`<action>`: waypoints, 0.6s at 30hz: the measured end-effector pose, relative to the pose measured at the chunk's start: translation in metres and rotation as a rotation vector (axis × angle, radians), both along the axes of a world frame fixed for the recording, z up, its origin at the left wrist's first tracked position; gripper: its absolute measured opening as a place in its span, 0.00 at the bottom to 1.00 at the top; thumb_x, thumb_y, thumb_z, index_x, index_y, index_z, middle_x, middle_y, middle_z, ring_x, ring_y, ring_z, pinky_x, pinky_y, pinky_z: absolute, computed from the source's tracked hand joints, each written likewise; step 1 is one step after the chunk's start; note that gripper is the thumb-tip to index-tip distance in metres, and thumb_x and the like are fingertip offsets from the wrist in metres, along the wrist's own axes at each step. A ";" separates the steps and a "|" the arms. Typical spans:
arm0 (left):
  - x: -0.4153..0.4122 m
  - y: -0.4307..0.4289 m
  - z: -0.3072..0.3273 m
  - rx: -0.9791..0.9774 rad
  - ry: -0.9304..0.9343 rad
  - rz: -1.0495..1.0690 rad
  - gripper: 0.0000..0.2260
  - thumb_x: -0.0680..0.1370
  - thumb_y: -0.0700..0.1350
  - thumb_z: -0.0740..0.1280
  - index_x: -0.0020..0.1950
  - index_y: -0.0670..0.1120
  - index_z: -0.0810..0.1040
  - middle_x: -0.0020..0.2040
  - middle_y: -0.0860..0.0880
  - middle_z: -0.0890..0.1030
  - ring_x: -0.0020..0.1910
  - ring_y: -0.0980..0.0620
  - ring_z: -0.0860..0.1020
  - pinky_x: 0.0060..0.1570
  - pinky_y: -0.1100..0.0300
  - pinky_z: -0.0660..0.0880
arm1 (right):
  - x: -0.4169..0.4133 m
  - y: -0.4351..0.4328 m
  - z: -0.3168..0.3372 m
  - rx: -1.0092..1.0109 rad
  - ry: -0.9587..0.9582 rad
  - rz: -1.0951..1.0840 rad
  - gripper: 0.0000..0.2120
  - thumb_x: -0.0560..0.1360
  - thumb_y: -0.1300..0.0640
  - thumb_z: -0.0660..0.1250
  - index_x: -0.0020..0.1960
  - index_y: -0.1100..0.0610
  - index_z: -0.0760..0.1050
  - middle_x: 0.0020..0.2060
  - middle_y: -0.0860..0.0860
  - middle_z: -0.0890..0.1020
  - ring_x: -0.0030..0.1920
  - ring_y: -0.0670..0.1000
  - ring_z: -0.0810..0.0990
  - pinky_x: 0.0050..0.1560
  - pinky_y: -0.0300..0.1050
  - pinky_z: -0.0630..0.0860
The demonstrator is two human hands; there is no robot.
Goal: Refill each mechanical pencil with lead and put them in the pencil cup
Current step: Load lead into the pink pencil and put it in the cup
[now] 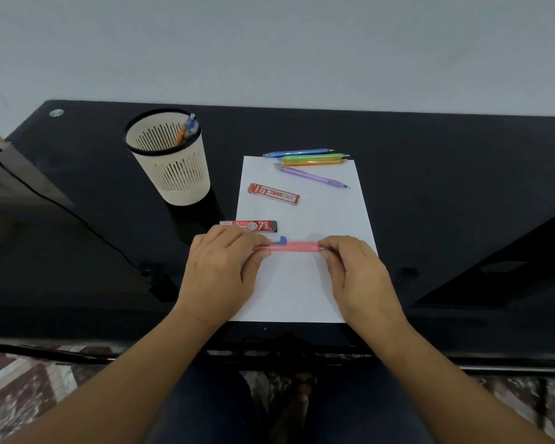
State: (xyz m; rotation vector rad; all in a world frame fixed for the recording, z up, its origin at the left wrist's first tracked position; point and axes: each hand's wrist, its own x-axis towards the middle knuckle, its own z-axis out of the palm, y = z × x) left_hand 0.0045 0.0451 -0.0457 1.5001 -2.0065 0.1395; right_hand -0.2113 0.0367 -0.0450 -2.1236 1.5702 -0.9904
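The left hand (221, 270) and right hand (356, 274) each pinch one end of the pink pencil (289, 247), held level over the paper's (302, 290) middle. A lead case (249, 225) straddles the paper's left edge, a second lead case (273, 193) lies farther up it, four pencils (311, 162) sit at its far edge, and the pencil cup (169, 161) stands to its left.

A person's 2 forearms (135, 366) are bare down to the left hand (220, 270) and right hand (358, 274); dark navy trousers (205, 408) cover both legs.
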 end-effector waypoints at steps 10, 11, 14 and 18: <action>0.001 -0.001 -0.003 0.016 0.055 0.038 0.10 0.78 0.50 0.65 0.53 0.48 0.82 0.51 0.52 0.81 0.50 0.50 0.76 0.46 0.54 0.70 | -0.001 0.001 0.001 -0.037 -0.033 -0.004 0.08 0.78 0.59 0.63 0.56 0.56 0.77 0.49 0.47 0.80 0.49 0.44 0.76 0.52 0.32 0.72; 0.001 -0.001 -0.003 0.011 0.064 0.044 0.09 0.78 0.50 0.65 0.52 0.48 0.82 0.51 0.52 0.81 0.49 0.50 0.76 0.46 0.54 0.70 | -0.002 0.001 0.000 -0.042 -0.055 -0.012 0.08 0.78 0.60 0.64 0.56 0.57 0.77 0.48 0.47 0.80 0.49 0.43 0.76 0.52 0.30 0.72; 0.001 -0.001 -0.004 0.005 0.070 0.053 0.10 0.78 0.50 0.64 0.52 0.49 0.82 0.51 0.52 0.81 0.49 0.50 0.75 0.46 0.55 0.69 | -0.002 0.002 0.000 -0.087 -0.102 -0.042 0.08 0.76 0.63 0.66 0.55 0.57 0.78 0.48 0.47 0.80 0.47 0.42 0.77 0.50 0.33 0.75; 0.001 -0.001 -0.005 0.018 0.074 0.056 0.10 0.78 0.50 0.64 0.52 0.49 0.82 0.51 0.52 0.82 0.49 0.50 0.76 0.46 0.55 0.69 | -0.003 0.001 0.000 -0.218 -0.121 -0.071 0.08 0.73 0.66 0.70 0.51 0.60 0.80 0.44 0.49 0.79 0.43 0.45 0.78 0.45 0.35 0.76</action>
